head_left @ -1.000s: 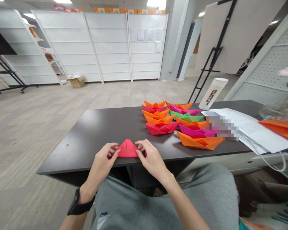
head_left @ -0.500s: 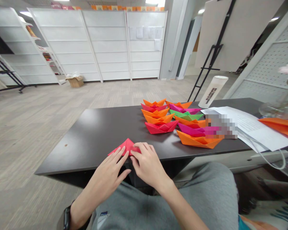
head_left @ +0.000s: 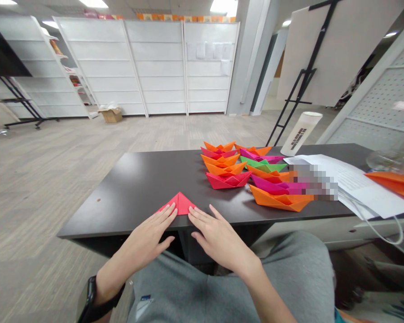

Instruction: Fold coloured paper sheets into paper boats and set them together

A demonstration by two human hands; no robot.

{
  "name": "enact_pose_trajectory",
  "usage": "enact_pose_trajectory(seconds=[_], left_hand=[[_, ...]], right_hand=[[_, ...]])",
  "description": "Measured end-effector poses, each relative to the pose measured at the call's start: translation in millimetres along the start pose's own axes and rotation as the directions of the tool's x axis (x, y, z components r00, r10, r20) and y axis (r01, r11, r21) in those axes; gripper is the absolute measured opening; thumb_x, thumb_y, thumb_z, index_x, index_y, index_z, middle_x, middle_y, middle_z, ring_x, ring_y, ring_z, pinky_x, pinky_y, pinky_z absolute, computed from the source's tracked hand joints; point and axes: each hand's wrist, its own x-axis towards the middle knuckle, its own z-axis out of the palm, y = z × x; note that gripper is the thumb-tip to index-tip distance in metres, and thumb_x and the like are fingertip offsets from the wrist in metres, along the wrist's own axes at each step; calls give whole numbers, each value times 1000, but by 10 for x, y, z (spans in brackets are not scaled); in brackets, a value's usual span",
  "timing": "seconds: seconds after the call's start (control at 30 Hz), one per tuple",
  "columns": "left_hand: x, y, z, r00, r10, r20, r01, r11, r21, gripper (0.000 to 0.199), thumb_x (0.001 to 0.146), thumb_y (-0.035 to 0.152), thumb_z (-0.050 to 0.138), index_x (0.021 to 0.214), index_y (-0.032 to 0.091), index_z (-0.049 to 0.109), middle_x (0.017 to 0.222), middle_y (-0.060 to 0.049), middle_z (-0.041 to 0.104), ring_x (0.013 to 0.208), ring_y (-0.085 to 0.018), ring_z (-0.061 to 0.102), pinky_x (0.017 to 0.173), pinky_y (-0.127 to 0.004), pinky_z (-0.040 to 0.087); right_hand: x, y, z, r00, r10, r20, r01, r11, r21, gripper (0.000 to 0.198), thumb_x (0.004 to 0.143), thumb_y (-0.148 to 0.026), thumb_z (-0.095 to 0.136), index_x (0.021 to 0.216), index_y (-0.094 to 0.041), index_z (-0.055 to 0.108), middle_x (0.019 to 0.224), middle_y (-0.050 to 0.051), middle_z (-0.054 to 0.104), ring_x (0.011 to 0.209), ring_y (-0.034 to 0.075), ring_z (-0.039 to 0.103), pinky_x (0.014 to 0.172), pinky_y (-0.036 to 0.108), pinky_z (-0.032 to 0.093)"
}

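Observation:
A folded red sheet of paper (head_left: 181,204), triangular with a middle crease, lies at the front edge of the dark table (head_left: 138,179). My left hand (head_left: 153,233) rests flat on its left side, fingers stretched out and thumb apart. On the right side, the fingertips of my right hand (head_left: 218,235) press the paper, its fingers also extended. The paper's lower corners are hidden under both hands. Two rows of folded paper boats stand to the right, among them a red boat (head_left: 228,179), a green boat (head_left: 263,164) and an orange boat (head_left: 281,198).
A white cup (head_left: 301,133) stands behind the boats. Printed sheets (head_left: 353,179) with a white cable (head_left: 384,235) lie at the right, beside orange paper (head_left: 395,185) and a glass vase (head_left: 387,159). A blurred patch covers something near the boats.
My right hand has flattened out from curled fingers and shifted slightly right on the red paper. My left hand stays on the left side. The view has tilted slightly.

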Motion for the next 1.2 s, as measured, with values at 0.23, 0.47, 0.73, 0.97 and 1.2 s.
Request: enact_pose_trajectory(seconds=[0.23, 0.47, 0.73, 0.97, 1.2], left_hand=[[-118, -193, -139, 995, -73, 62, 73, 997, 1, 60, 90, 30, 60, 148, 21, 45, 154, -10, 42, 141, -28, 42, 113, -46, 40], [-248, -382, -227, 991, -129, 40, 130, 992, -4, 53, 89, 32, 59, 141, 25, 54, 149, -8, 49, 138, -35, 45, 108, -52, 44], [-362, -460, -239, 988, -155, 27, 155, 988, 15, 40, 90, 41, 58, 125, 25, 69, 142, -7, 59, 133, -33, 53, 108, -49, 45], [-101, -162, -167, 986, -137, -95, 137, 991, -10, 60, 94, 39, 55, 150, 24, 41, 151, -10, 50, 136, -27, 51, 110, -44, 45], [82, -85, -40, 980, -161, -117, 137, 973, -187, 47, 91, 37, 62, 136, 26, 54, 135, -11, 63, 125, -29, 59, 105, -49, 49]], right_hand=[[-13, 106, -62, 999, 40, -10, -40, 999, 28, 45, 96, -14, 50, 141, -22, 52, 143, 7, 57, 133, 22, 53, 120, 55, 26], [7, 152, -81, 1000, 9, -22, -8, 1000, 4, 40, 97, -14, 52, 135, -26, 57, 134, 5, 65, 130, 25, 55, 118, 57, 27], [70, 159, -112, 997, -19, -73, 14, 998, -69, 15, 97, -22, 58, 103, -23, 71, 99, 3, 69, 100, 20, 63, 115, 50, 33], [136, 196, -70, 986, -21, -163, 6, 996, -90, 13, 92, -27, 67, 103, -22, 71, 88, 3, 66, 92, 21, 61, 105, 43, 41], [172, 226, -6, 985, -72, -157, 45, 984, -170, 17, 98, -21, 57, 102, -22, 73, 86, 5, 65, 88, 21, 58, 92, 39, 45]])
